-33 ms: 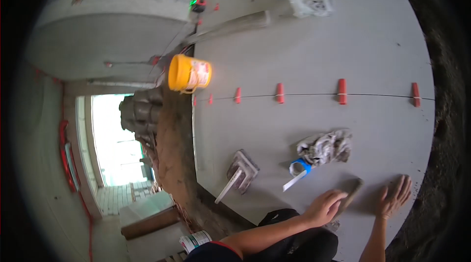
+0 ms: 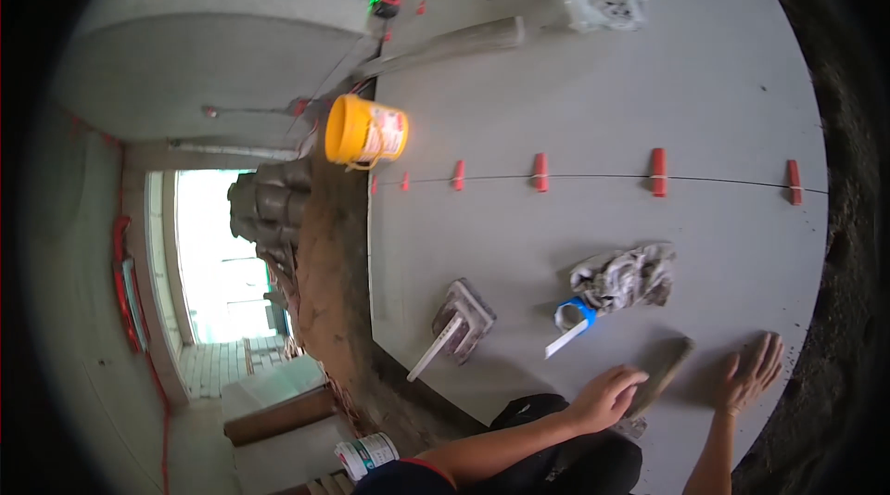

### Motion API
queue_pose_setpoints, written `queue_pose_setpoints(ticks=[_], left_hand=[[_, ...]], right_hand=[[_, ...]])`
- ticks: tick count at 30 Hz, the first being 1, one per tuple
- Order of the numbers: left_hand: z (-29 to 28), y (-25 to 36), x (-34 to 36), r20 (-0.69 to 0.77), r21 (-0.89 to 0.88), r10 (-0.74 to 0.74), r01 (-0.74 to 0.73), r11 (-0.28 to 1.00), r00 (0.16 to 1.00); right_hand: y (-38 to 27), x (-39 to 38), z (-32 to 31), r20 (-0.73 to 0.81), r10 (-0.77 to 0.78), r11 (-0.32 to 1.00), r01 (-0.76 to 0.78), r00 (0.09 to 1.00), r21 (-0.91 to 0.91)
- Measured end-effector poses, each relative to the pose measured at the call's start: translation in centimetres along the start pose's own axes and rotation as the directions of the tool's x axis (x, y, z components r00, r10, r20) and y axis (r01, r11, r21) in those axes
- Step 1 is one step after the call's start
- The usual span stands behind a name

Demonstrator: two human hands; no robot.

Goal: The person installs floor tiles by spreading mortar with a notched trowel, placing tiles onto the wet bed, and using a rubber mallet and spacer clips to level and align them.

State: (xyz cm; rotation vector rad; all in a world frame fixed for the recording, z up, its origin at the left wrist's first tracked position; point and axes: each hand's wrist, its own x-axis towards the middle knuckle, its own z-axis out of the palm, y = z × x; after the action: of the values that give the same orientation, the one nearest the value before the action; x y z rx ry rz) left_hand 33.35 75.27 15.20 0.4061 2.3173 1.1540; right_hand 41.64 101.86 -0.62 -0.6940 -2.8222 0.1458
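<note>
The left hand (image 2: 604, 400), loosely curled, is just beside a long brown stick-like handle (image 2: 667, 376) slanting over the smooth grey tiled floor (image 2: 732, 272) between the two hands; whether its fingers close on anything cannot be told. The right hand (image 2: 749, 374) is spread flat on the floor near its right edge, fingers slightly apart. Beyond the left hand are a crumpled grey-and-white cloth (image 2: 630, 274), a blue ring-shaped object with a white strip (image 2: 569, 337), and a grey rectangular float with a white handle (image 2: 464, 321).

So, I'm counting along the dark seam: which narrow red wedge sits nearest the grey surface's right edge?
The narrow red wedge farthest right along the thin dark seam; every other wedge on that seam lies farther left.
</note>
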Motion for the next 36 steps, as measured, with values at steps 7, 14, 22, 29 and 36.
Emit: queue_pose_setpoints(ticks=[7, 14, 22, 29, 36], left_hand=[[-4.8, -12.0, -21.0, -0.394, -0.037, -0.389, 0.409, 0.912, 0.832], [-5.7, -26.4, -31.8, 0.271, -0.395, -0.582, 0.640, 0.659, 0.766], [-18.7, -18.1, -42.1, 0.524, -0.717, -0.105, 0.504, 0.482, 0.845], [-28.8, -24.3, -53.8, -0.260, -0.813, -0.535, 0.117, 0.570, 0.804], [-29.4, -43.3, -46.0, -0.657, 0.006, -0.595, 0.793, 0.610, 0.463]], right_hand=[[1.6, -1.2, 2.2, -0.097, -0.035, 0.998, 0.031, 0.995, -0.050], [2.9, -0.2, 4.3, -0.125, 0.025, 1.000, -0.025, 0.992, 0.005], [7.9, 3.2, 6.8, -0.047, 0.183, 0.982, -0.185, 0.982, -0.045], [-0.6, 4.6, -4.3, -0.153, 0.027, 0.955, 0.020, 0.988, 0.295], [-30.2, -14.9, -7.1, 0.355, -0.530, 0.766, 0.255, 0.770, 0.590]])
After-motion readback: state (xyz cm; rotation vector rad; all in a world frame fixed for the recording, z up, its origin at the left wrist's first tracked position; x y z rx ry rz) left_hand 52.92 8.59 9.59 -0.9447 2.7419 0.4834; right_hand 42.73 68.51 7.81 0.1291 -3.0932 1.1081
